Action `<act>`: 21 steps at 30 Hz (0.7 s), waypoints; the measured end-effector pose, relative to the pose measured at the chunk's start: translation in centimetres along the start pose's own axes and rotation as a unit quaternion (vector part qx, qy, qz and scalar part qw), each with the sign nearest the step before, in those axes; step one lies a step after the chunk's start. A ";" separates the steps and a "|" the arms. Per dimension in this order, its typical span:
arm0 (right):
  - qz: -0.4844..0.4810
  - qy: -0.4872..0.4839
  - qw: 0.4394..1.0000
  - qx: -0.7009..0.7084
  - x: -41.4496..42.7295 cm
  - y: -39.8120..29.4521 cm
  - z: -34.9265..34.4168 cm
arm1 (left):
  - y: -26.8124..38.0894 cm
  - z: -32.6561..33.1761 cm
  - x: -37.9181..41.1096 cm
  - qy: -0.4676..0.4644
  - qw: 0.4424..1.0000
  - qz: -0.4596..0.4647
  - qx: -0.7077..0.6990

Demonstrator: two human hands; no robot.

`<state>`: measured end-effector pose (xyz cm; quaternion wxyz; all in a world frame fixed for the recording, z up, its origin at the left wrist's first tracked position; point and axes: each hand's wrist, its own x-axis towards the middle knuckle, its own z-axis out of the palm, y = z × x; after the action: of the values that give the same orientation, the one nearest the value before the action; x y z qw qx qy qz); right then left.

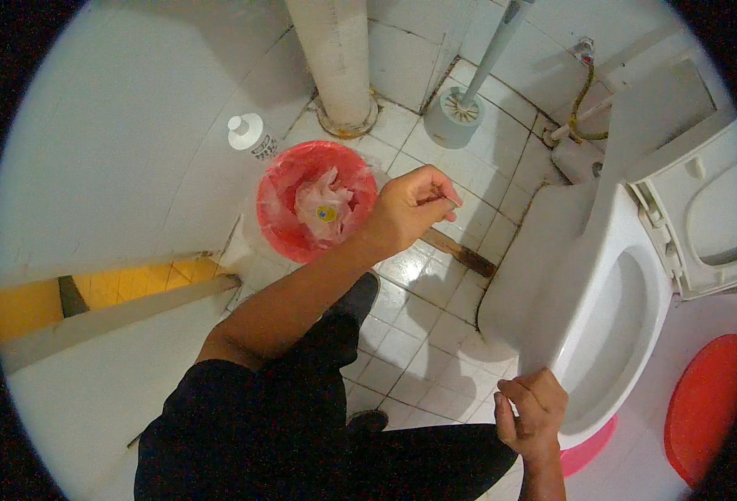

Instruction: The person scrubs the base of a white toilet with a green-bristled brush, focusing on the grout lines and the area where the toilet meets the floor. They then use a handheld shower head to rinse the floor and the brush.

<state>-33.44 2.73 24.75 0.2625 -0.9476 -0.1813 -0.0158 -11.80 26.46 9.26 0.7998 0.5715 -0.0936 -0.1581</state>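
Note:
My left hand (420,206) is raised over the tiled floor, just right of a red waste bin (268,228) with a thin plastic liner. Its fingers are curled, thumb against fingertips; whether something small is pinched there is unclear. Inside the bin lies crumpled white tissue or plastic (324,188) with a small yellow-and-blue round piece (326,213). My right hand (534,410) is held beside the front of the white ceramic toilet bowl (647,369), fingers curled in and nothing visible in them. The toilet seat (728,188) is raised.
A white bottle (246,133) stands by the left wall, behind the bin. Further back are a vertical pipe (337,62) and a toilet brush holder (453,128). A yellow braided hose (575,116) runs along the wall. Red (706,401) and pink (587,448) objects lie right.

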 end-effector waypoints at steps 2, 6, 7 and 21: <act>0.002 -0.007 1.000 -0.004 0.0 0.0 0.1 | -1.2 -0.9 -0.3 0.043 0.999 -0.033 0.005; 0.008 -0.007 1.000 0.000 0.1 0.0 0.1 | -1.6 -1.7 -0.9 0.094 0.992 -0.068 -0.041; 0.009 -0.009 1.000 -0.001 0.1 0.0 0.1 | -1.5 -1.8 -1.0 0.094 0.993 -0.062 -0.023; 0.009 0.008 1.000 0.015 0.5 0.0 0.4 | -1.1 -2.6 -0.7 0.116 0.989 -0.045 0.079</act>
<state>-33.04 3.11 24.52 0.2782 -0.9450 -0.1709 -0.0181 -11.71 28.69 7.35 0.7498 0.6508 0.0132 -0.1185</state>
